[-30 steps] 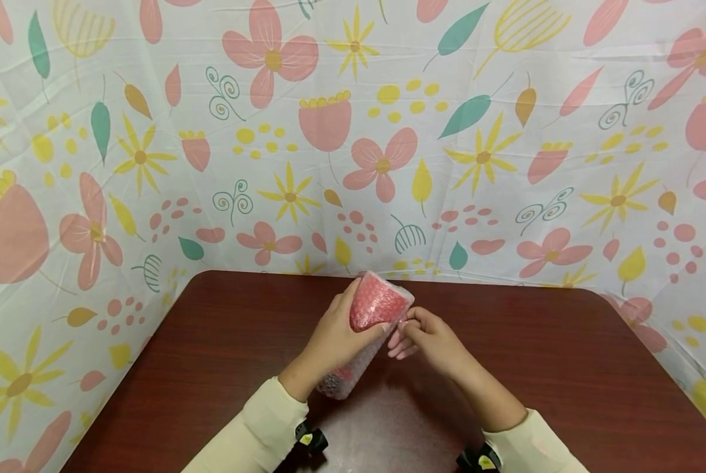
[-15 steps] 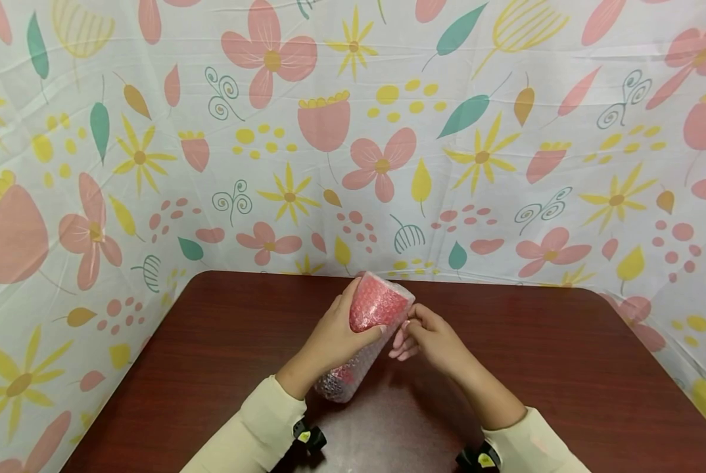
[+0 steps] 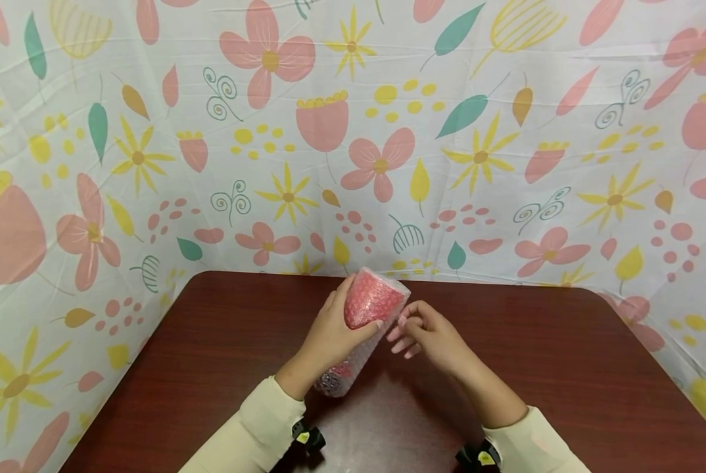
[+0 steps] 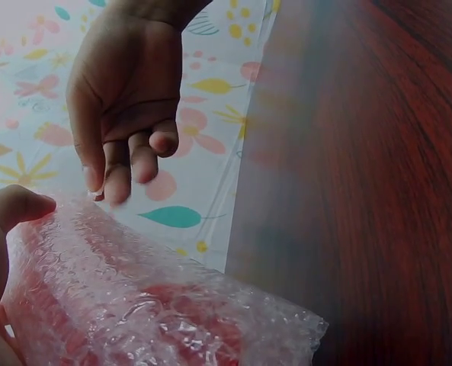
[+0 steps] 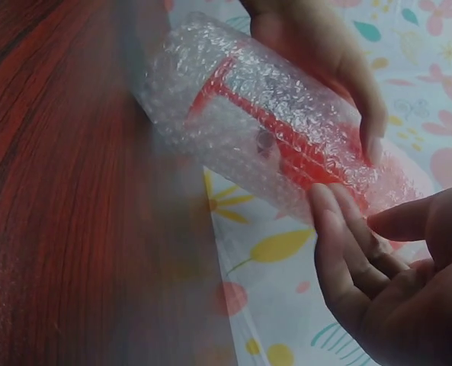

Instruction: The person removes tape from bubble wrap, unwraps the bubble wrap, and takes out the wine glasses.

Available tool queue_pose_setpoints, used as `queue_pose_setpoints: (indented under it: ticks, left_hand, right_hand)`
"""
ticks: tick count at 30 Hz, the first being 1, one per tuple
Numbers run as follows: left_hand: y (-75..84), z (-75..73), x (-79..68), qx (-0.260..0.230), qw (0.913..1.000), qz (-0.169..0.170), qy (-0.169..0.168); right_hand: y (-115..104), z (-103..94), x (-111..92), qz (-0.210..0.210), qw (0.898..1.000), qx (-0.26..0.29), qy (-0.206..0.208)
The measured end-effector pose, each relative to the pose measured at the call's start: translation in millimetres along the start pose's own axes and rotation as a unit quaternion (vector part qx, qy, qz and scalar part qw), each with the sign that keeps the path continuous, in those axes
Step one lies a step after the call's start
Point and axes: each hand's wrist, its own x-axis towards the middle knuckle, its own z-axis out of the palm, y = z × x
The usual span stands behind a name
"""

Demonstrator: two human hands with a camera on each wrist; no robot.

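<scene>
A red, roughly cylindrical package in clear bubble wrap tilts over the table, its upper end pointing away to the right. My left hand grips it from the left, thumb across the front. On the other side, my right hand is at the upper right edge, where thumb and forefinger come together on a small clear bit of the bubble wrap. The remaining right fingers hang loosely bent. Through the plastic, the right wrist view shows a red shape on a paler body; the wrap hides what it is.
Beneath the hands lies a dark reddish-brown wooden table with rounded far corners. A white cloth printed with flowers and leaves hangs behind it and along its sides. Black straps with cameras sit at both sleeve cuffs.
The wrapped package has shifted slightly left and up in the head view, still in my left hand. My right hand stays near its edge, with only slight finger movement.
</scene>
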Motion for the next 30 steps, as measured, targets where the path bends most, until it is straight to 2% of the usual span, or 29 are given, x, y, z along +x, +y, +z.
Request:
queue_pose_setpoints:
  ticks: [5, 12, 19, 26, 30]
  left_hand:
    - [0.0, -0.5, 0.5, -0.009, 0.9999, -0.003, 0.003]
    - [-0.1, 1.0, -0.7, -0.014, 0.9999, -0.002, 0.008]
    - [-0.7, 2.0, -1.6, -0.016, 0.9998, -0.007, 0.012]
    - [-0.9, 2.4, -1.6, -0.016, 0.9998, -0.008, 0.010]
    - [-0.9, 2.9, -1.7, -0.014, 0.9998, -0.004, 0.015]
  right_hand:
    - [-2.4, -1.9, 0.2, -0.002, 1.000, 0.000, 0.014]
    - [-1.6, -4.8, 0.1, -0.005, 0.999, 0.037, -0.008]
    - [-0.8, -5.6, 0.5, 0.006, 0.999, 0.045, -0.017]
    - [1.3, -5.1, 1.1, -0.015, 1.000, 0.021, -0.015]
    - [2.6, -4.2, 1.4, -0.014, 1.000, 0.000, -0.001]
